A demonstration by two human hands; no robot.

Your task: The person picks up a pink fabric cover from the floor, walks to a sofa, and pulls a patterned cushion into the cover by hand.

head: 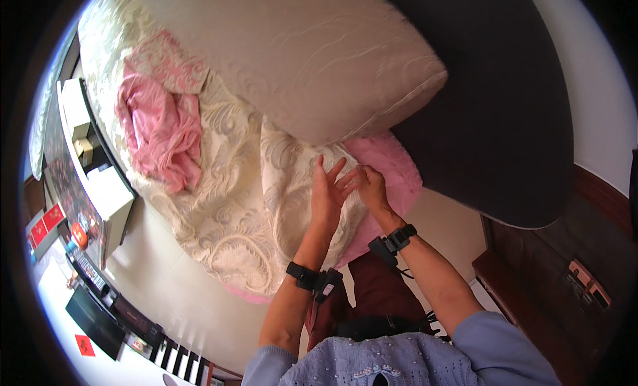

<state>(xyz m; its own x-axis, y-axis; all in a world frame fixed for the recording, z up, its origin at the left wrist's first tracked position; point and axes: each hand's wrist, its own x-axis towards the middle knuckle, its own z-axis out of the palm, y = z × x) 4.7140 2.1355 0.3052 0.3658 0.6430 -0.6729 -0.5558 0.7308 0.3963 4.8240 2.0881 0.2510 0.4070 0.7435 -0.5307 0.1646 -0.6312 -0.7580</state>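
My left hand (pixel 329 196) is over a cream cloth with a raised scroll pattern (pixel 234 236), its fingers spread and nothing seen in them. Right beside it, my right hand (pixel 373 189) has its fingers curled by the cloth's pale edge; whether they pinch it is hidden. Pink plush fabric (pixel 406 174) shows under and beyond that edge. Just ahead of both hands rises a bulky beige padded piece with wavy stitched lines (pixel 339 62). Black straps with small devices circle both wrists.
Crumpled pink satiny fabric (pixel 159 132) lies on the bedding at left. A large dark grey panel (pixel 493 112) stands at right, near a dark wooden door (pixel 538 276) with a handle. Further left are a white cabinet (pixel 112 196) and a black screen (pixel 94 321).
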